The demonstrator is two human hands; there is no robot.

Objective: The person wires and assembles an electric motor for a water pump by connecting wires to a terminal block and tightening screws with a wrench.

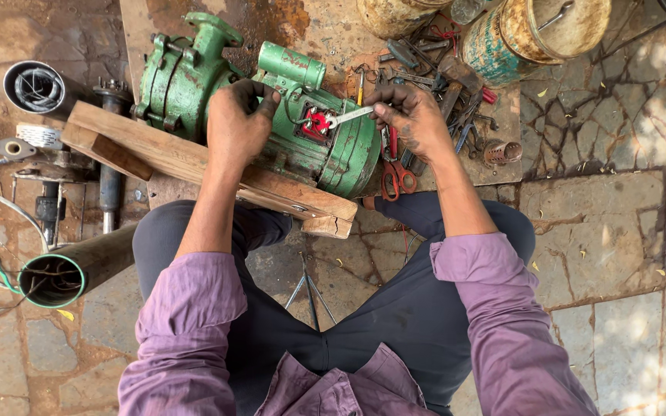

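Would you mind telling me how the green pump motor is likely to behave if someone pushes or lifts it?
The green pump motor looks like thick cast metal, so it is probably heavy and rigid. Its rounded body might roll, though the wooden plank beside it and the left hand seem to steady it. The right hand holds a spanner at its terminal box.

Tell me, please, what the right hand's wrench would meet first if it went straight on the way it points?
Probably the red terminal block inside the green motor: the right hand holds the wrench aimed at it, though contact is unclear.
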